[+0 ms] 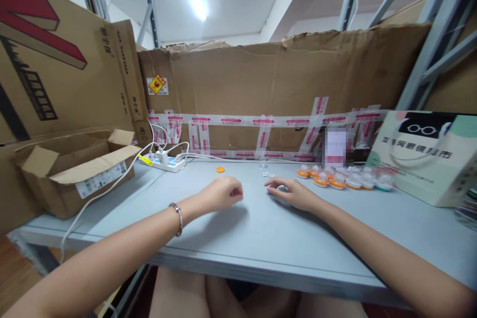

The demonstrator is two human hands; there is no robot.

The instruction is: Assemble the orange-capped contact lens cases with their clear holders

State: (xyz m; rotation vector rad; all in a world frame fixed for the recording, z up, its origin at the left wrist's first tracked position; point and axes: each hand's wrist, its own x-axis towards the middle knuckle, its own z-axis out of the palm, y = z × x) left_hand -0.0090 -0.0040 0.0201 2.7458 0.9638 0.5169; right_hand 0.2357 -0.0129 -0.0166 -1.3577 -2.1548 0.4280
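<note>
My left hand (226, 194) hovers over the grey table (208, 243) with its fingers curled in; whatever they hold, if anything, is hidden. To the right, my right hand (288, 193) rests on the tabletop, its fingers bent round a small clear and silvery piece (282, 188). Just beyond that hand lie small white pieces (269, 175), and a small clear part (263, 164) is behind them. An orange ring (220, 170) lies flat beyond my left hand. Several clear-topped pieces with orange or teal bases (336, 181) are grouped to the right of my right hand.
An open cardboard box (37, 184) sits at the left end, beside a white power strip (164, 161) with trailing cables. A paper bag (417, 159) stands at the right, with a clear container (468, 206) at the edge. Taped cardboard (238, 84) walls the back.
</note>
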